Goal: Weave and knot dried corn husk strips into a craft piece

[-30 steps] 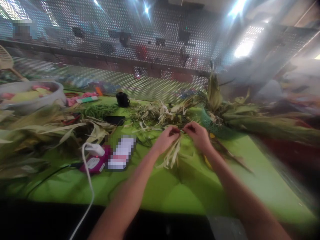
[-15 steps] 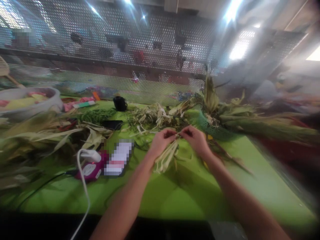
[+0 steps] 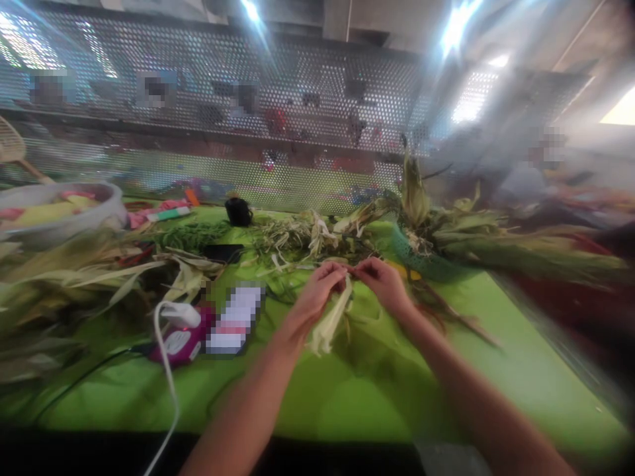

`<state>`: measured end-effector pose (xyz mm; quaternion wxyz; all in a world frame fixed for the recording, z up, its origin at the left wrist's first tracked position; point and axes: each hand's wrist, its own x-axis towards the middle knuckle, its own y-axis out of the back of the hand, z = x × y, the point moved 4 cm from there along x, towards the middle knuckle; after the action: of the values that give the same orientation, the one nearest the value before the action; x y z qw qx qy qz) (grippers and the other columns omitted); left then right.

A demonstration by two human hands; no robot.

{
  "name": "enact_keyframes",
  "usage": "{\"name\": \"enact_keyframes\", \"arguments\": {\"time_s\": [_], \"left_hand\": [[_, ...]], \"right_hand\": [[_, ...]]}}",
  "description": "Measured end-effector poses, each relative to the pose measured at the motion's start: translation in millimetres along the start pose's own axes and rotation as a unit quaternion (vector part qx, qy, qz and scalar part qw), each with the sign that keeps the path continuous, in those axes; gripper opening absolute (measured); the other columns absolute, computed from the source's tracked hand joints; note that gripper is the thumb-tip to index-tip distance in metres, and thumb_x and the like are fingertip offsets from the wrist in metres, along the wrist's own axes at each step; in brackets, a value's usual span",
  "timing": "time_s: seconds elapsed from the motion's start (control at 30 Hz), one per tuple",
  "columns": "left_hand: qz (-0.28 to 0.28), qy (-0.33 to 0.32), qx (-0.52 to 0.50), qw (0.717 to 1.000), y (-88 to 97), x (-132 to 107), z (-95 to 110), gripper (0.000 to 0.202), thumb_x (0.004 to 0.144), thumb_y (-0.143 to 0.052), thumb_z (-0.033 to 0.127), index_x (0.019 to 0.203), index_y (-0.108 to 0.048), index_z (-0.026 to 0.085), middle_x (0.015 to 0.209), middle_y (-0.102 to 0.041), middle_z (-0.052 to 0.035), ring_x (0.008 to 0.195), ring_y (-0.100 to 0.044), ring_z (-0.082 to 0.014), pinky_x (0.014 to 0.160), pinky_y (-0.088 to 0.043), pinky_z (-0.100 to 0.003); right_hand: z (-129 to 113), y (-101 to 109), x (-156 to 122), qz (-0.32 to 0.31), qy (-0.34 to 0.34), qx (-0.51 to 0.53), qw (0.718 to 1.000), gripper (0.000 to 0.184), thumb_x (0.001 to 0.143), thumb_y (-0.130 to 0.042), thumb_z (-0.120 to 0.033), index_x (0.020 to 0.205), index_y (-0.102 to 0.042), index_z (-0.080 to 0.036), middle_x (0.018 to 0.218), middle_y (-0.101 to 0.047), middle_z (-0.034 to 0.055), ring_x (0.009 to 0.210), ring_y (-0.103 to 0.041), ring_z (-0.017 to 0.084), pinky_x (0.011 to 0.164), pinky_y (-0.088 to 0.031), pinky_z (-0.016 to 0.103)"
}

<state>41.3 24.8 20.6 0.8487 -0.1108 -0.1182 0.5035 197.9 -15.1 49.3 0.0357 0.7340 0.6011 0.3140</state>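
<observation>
Looking through the head camera from far off, I begin at the left, where a heap of dry husk leaves (image 3: 84,284) covers part of the green surface (image 3: 302,410), in front of a pale tub (image 3: 110,217). Next come a purple device (image 3: 181,347) with a white cable, then a phone (image 3: 235,320), with a black mug (image 3: 239,211) farther back.

Near the middle, the left hand (image 3: 320,287) pinches the upper end of some pale strips (image 3: 333,322), which hang below its fingers toward me. Just to their right, the right hand (image 3: 380,281) has thumb and finger closed on that same top end, its fingertips meeting the left's. Blur there prevents me from telling how the fibres cross.

I judge that a firm left pinch, with only the right fingertips working, would suit this best: small, even pulls, strips lying flat and aligned, no sharp tug that might split them. On the right sits a green mesh basket (image 3: 436,266) beneath larger leaves.
</observation>
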Motion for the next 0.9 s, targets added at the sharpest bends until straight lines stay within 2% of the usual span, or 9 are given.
{"name": "enact_keyframes", "arguments": {"time_s": [0.2,0.27,0.33,0.4,0.5,0.57,0.7,0.8,0.9], "left_hand": [[0.023,0.018,-0.155,0.988,-2.5,1.4,-7.8,0.024,0.074,-0.073,0.035,0.076,-0.058,0.017,0.075,-0.063,-0.0008,0.063,-0.057,-0.0091,0.061,-0.046,-0.022],[0.018,0.025,-0.170,0.985,-2.9,1.1,-6.0,0.027,0.072,-0.075,0.037,0.076,-0.057,0.017,0.077,-0.065,-0.0011,0.064,-0.058,-0.0098,0.061,-0.045,-0.022],[0.017,0.023,-0.125,0.992,-2.0,1.2,-4.3,0.027,0.074,-0.073,0.040,0.076,-0.058,0.017,0.075,-0.064,-0.0005,0.060,-0.055,-0.0090,0.057,-0.042,-0.021],[0.025,0.011,-0.029,0.999,0.1,2.5,-3.4,0.027,0.076,-0.070,0.040,0.074,-0.060,0.016,0.071,-0.062,0.0000,0.058,-0.051,-0.0086,0.055,-0.039,-0.021],[0.027,-0.008,0.095,0.995,2.2,5.8,-4.2,0.025,0.076,-0.069,0.039,0.073,-0.062,0.015,0.067,-0.060,0.0003,0.061,-0.051,-0.0098,0.059,-0.039,-0.022],[0.021,-0.017,0.127,0.992,2.2,7.6,-5.1,0.023,0.075,-0.069,0.036,0.075,-0.063,0.015,0.069,-0.061,0.0002,0.064,-0.053,-0.0110,0.063,-0.041,-0.024],[-0.001,-0.025,0.171,0.985,-1.2,6.6,-5.1,0.022,0.071,-0.071,0.032,0.082,-0.065,0.014,0.077,-0.066,-0.0020,0.070,-0.057,-0.0132,0.069,-0.044,-0.026],[-0.027,-0.028,0.214,0.976,-5.4,3.9,-4.2,0.022,0.070,-0.071,0.031,0.083,-0.066,0.014,0.077,-0.066,-0.0021,0.070,-0.056,-0.0136,0.068,-0.043,-0.027],[-0.030,-0.035,0.231,0.972,-5.6,2.6,-3.5,0.017,0.072,-0.067,0.029,0.080,-0.066,0.014,0.072,-0.062,0.0001,0.066,-0.052,-0.0122,0.064,-0.040,-0.025]], "right_hand": [[7.3,-9.4,0.0,-0.042,-0.052,0.084,0.994,0.022,0.078,-0.070,-0.040,0.085,-0.068,-0.019,0.078,-0.069,0.0013,0.071,-0.065,0.016,0.067,-0.053,0.028],[10.5,-9.7,-0.2,-0.053,-0.072,0.084,0.992,0.023,0.079,-0.068,-0.041,0.086,-0.068,-0.019,0.083,-0.071,0.0024,0.066,-0.065,0.015,0.063,-0.053,0.027],[11.5,-8.0,-0.5,-0.064,-0.068,0.053,0.994,0.021,0.082,-0.065,-0.040,0.088,-0.069,-0.020,0.094,-0.072,0.0039,0.058,-0.063,0.013,0.056,-0.051,0.026],[6.7,-3.7,-0.7,-0.060,-0.016,-0.024,0.998,0.015,0.084,-0.064,-0.035,0.088,-0.070,-0.021,0.098,-0.071,0.0045,0.061,-0.063,0.013,0.058,-0.050,0.026],[-6.7,3.9,-1.7,-0.034,0.074,-0.163,0.983,0.006,0.083,-0.066,-0.026,0.080,-0.070,-0.022,0.089,-0.069,0.0043,0.078,-0.063,0.017,0.070,-0.047,0.028],[-13.9,7.1,-2.4,-0.020,0.089,-0.207,0.974,0.008,0.082,-0.069,-0.025,0.075,-0.068,-0.020,0.085,-0.066,0.0041,0.078,-0.062,0.018,0.070,-0.045,0.028],[-21.3,5.9,-4.8,-0.020,0.093,-0.185,0.978,0.012,0.082,-0.069,-0.027,0.073,-0.066,-0.019,0.080,-0.064,0.0030,0.072,-0.059,0.015,0.066,-0.042,0.026],[-21.2,2.5,-6.6,-0.011,0.088,-0.167,0.982,0.015,0.082,-0.070,-0.029,0.071,-0.065,-0.019,0.076,-0.062,0.0022,0.071,-0.057,0.015,0.066,-0.042,0.026],[-18.8,1.3,-5.8,-0.006,0.084,-0.132,0.988,0.016,0.083,-0.068,-0.030,0.073,-0.066,-0.019,0.077,-0.062,0.0022,0.072,-0.057,0.015,0.067,-0.043,0.026]]}}
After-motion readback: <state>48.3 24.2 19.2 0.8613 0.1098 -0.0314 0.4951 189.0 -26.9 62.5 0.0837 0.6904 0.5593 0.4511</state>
